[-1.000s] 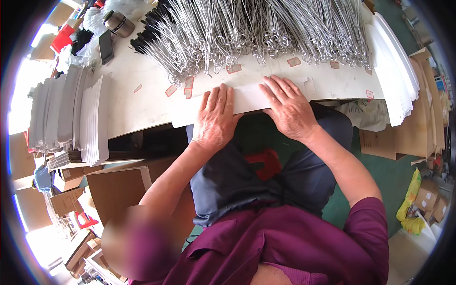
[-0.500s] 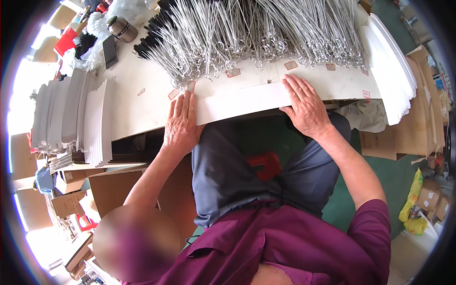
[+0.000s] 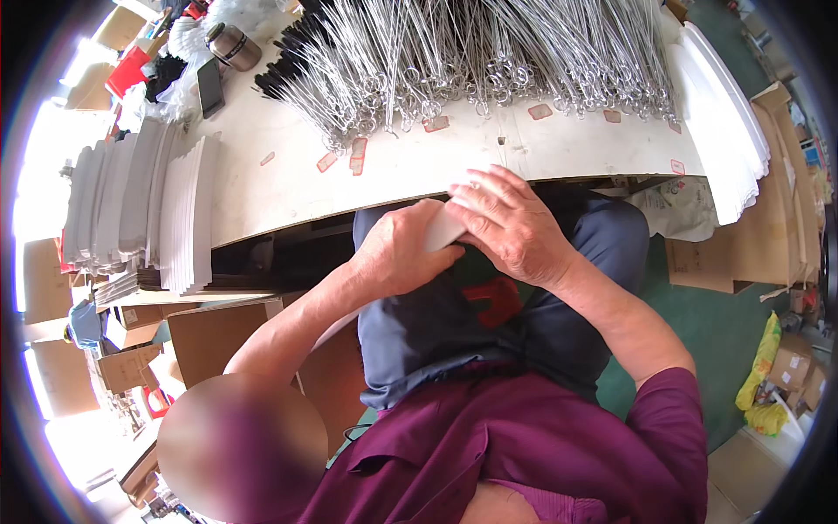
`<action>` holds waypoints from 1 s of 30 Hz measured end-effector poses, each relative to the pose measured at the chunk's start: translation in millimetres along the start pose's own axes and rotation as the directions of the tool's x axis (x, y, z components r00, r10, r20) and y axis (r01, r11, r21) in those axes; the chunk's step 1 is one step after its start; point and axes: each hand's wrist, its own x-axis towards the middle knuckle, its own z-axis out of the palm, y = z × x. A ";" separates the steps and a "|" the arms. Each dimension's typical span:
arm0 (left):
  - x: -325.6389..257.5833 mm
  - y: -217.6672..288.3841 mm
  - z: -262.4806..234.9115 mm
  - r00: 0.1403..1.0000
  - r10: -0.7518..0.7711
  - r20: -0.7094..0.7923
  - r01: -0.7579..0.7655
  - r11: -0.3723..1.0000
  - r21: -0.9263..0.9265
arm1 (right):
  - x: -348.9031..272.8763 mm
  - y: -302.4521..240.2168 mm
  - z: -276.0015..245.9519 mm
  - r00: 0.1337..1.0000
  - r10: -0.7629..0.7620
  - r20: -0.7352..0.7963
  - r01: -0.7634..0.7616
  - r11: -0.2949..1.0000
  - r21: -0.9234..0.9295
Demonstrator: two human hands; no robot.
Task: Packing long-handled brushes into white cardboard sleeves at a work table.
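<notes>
Just off the front edge of the table (image 3: 288, 196), a long white strip of card or thin plastic (image 3: 443, 229) is between my hands. My left hand (image 3: 401, 249) is closed around it, and part of the strip shows again below my left forearm. At the strip's far end is my right hand (image 3: 511, 229), its fingers close together over the end and its thumb beneath. The fingertips partly hide that end. Beyond my hands lies a big heap of thin metal wire rods (image 3: 489, 61) with ring loops toward me and black ends at the left.
Stacked white strips (image 3: 188, 214) stand at the table's left; more white sheets (image 3: 720, 122) are at its right. A metal flask (image 3: 233, 46) and a dark phone (image 3: 209, 89) sit at the back left. Cardboard (image 3: 218, 336) stands below left; a red stool (image 3: 493, 301) shows between my knees.
The white strip lay along the table edge under both flat hands. Now it is off the edge, swung toward my left arm, with my hands drawn together and closed on it.
</notes>
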 end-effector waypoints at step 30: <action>-22.4 -7.0 46.8 0.986 -0.046 -0.161 0.029 0.994 -0.108 | -34.1 -39.7 29.8 0.786 0.580 0.214 -0.547 0.491 0.678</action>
